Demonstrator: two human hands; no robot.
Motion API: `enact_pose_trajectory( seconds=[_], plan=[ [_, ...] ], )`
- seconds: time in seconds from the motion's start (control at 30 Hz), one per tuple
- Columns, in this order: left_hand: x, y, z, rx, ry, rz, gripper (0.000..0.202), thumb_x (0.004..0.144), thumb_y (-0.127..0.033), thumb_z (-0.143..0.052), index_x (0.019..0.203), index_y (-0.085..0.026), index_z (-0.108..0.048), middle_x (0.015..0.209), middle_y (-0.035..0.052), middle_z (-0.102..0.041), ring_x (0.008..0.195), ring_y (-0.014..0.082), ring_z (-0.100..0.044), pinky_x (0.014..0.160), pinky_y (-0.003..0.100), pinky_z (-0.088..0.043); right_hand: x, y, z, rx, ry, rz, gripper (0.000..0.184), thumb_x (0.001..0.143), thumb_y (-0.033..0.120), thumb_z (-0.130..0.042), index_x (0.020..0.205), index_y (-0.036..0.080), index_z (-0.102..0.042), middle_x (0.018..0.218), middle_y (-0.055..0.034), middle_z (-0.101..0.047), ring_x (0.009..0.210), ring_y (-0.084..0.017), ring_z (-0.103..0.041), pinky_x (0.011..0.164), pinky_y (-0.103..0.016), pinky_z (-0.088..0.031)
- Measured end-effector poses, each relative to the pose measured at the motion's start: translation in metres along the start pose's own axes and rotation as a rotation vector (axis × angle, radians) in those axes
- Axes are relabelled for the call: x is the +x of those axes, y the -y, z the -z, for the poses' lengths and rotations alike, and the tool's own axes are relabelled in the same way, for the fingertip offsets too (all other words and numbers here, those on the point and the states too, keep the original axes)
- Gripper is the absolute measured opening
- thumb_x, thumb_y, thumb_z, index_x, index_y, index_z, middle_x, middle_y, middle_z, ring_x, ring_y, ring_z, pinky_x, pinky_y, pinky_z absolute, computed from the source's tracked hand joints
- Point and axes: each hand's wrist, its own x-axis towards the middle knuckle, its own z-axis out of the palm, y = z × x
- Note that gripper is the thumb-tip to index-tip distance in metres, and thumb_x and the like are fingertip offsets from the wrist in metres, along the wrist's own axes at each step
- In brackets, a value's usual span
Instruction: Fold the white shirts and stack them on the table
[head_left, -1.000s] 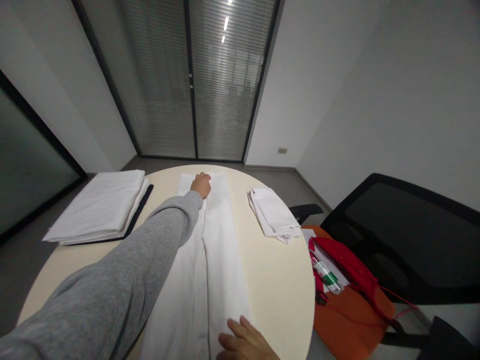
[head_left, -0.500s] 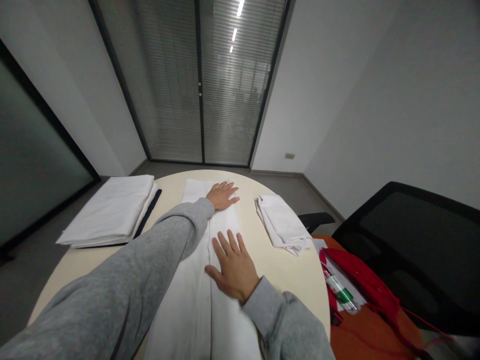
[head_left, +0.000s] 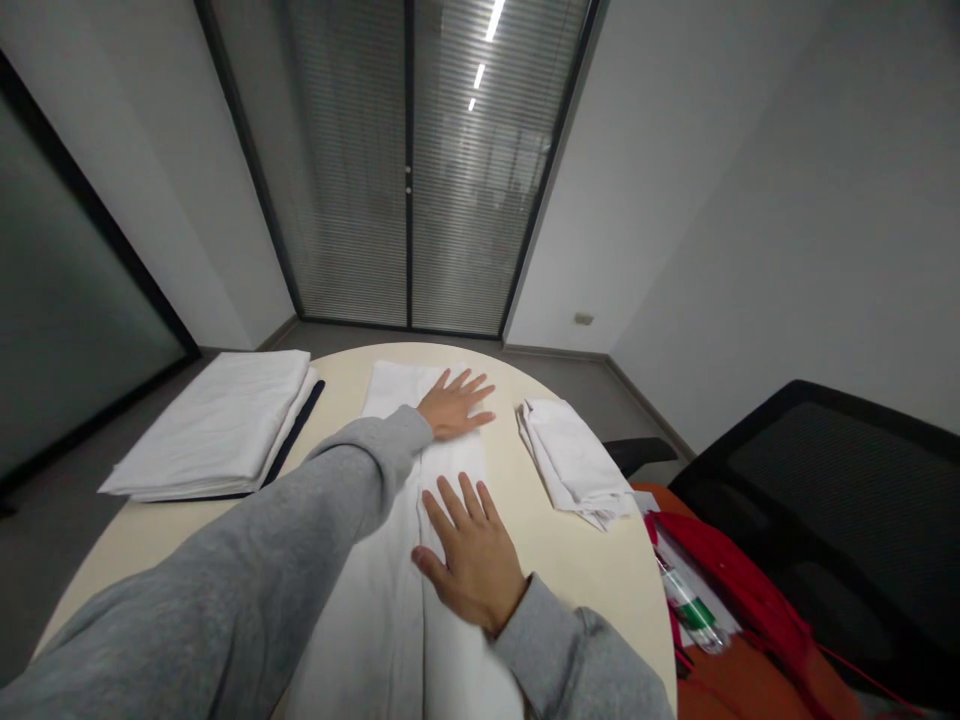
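Observation:
A long white cloth (head_left: 390,560), folded lengthwise into a strip, lies down the middle of the round cream table (head_left: 570,560). My left hand (head_left: 454,408) lies flat near the cloth's far end, fingers spread. My right hand (head_left: 469,555) presses flat on the strip's right half closer to me, fingers stretched out. Both arms wear grey sleeves. Neither hand holds anything.
A stack of folded white sheets (head_left: 214,422) rests on a dark board at the table's left. A smaller folded white cloth (head_left: 574,462) lies at the right edge. A black mesh chair (head_left: 825,500) stands at the right, beside an orange seat with a red bag (head_left: 735,585) and a bottle (head_left: 690,607).
My left hand opened from a closed grip at the far end to a flat, spread palm. My right hand moved from the near edge up the cloth and lies flat on it.

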Motion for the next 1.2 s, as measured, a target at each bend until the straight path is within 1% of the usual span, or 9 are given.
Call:
enact_pose_trajectory(
  seconds=[0.13,0.37,0.53,0.63,0.73,0.9,1.0,1.1,1.2],
  plan=[
    [-0.024,-0.024,-0.011,-0.059,0.153,-0.103,0.072,0.096,-0.074,-0.031,0.161,-0.044,-0.026,0.170,-0.0046,-0.022,0.159,0.0292,-0.013,0.127,0.057,-0.002,0.000,0.000,-0.003,0.000,-0.009,0.005,0.069,0.100,0.058,-0.050,0.160,0.027,-0.037,0.167,-0.0080,-0.031,0.156,-0.035,-0.018,0.126,-0.059,-0.018],
    [-0.026,-0.014,-0.025,-0.077,0.197,-0.012,0.067,0.101,-0.068,-0.018,0.160,-0.039,-0.033,0.171,-0.0037,-0.021,0.159,0.0266,-0.014,0.127,0.056,-0.004,-0.003,0.001,-0.009,0.001,0.006,0.013,0.073,0.101,0.062,-0.044,0.161,0.023,-0.034,0.168,-0.0097,-0.026,0.157,-0.035,-0.016,0.127,-0.058,-0.014],
    [-0.028,-0.026,-0.006,-0.046,0.195,0.039,0.066,0.102,-0.064,-0.021,0.161,-0.036,-0.033,0.171,-0.0015,-0.021,0.158,0.0263,-0.015,0.127,0.055,-0.003,-0.005,0.006,-0.007,-0.051,0.031,-0.002,0.072,0.102,0.064,-0.040,0.161,0.022,-0.034,0.168,-0.0102,-0.029,0.157,-0.034,-0.017,0.127,-0.056,-0.013],
    [-0.052,-0.050,0.013,-0.007,0.086,0.001,0.065,0.103,-0.060,-0.027,0.161,-0.033,-0.033,0.171,0.0002,-0.022,0.159,0.0274,-0.013,0.127,0.055,0.001,-0.008,0.011,-0.005,-0.079,0.025,-0.020,0.070,0.103,0.063,-0.037,0.160,0.023,-0.037,0.167,-0.0086,-0.032,0.156,-0.033,-0.019,0.126,-0.054,-0.013],
    [-0.100,-0.083,0.026,-0.081,0.040,0.002,0.063,0.105,-0.057,-0.024,0.162,-0.033,-0.029,0.171,0.0001,-0.021,0.159,0.0262,-0.014,0.128,0.053,-0.007,-0.011,0.016,-0.003,-0.110,0.000,-0.017,0.064,0.104,0.058,-0.040,0.157,0.021,-0.041,0.165,-0.0096,-0.037,0.155,-0.031,-0.021,0.126,-0.053,-0.012],
    [-0.214,-0.131,0.046,-0.160,0.106,-0.001,0.066,0.103,-0.051,-0.040,0.163,-0.026,-0.025,0.171,0.0072,-0.023,0.158,0.0299,-0.016,0.126,0.055,-0.015,-0.012,0.019,-0.002,-0.155,-0.041,0.004,0.056,0.102,0.039,-0.049,0.152,0.015,-0.048,0.157,-0.0142,-0.047,0.149,-0.033,-0.035,0.125,-0.053,-0.019],
    [-0.290,-0.154,0.065,-0.217,0.039,-0.057,0.060,0.103,-0.043,-0.043,0.159,-0.023,-0.032,0.165,0.0102,-0.037,0.152,0.0273,-0.033,0.124,0.049,-0.027,-0.025,0.023,0.003,-0.109,-0.127,0.037,0.040,0.101,0.030,-0.049,0.136,0.015,-0.063,0.146,-0.0139,-0.059,0.137,-0.031,-0.050,0.121,-0.053,-0.029],
    [-0.364,-0.179,0.073,-0.287,-0.024,-0.155,0.065,0.099,-0.054,-0.051,0.155,-0.024,-0.039,0.155,0.0115,-0.051,0.142,0.0279,-0.047,0.121,0.047,-0.033,-0.066,0.036,0.016,0.031,-0.229,0.208,0.033,0.100,0.020,-0.046,0.125,0.017,-0.066,0.133,-0.0134,-0.067,0.125,-0.027,-0.059,0.114,-0.050,-0.042],
    [-0.422,-0.203,0.061,-0.215,0.033,-0.119,0.095,0.084,-0.066,-0.066,0.161,-0.024,-0.028,0.161,0.0124,-0.044,0.147,0.0336,-0.040,0.125,0.055,-0.024,-0.131,0.054,0.027,0.155,-0.234,0.395,0.035,0.099,0.022,-0.047,0.130,0.018,-0.062,0.130,-0.0133,-0.068,0.126,-0.026,-0.059,0.114,-0.051,-0.044]
  ],
)
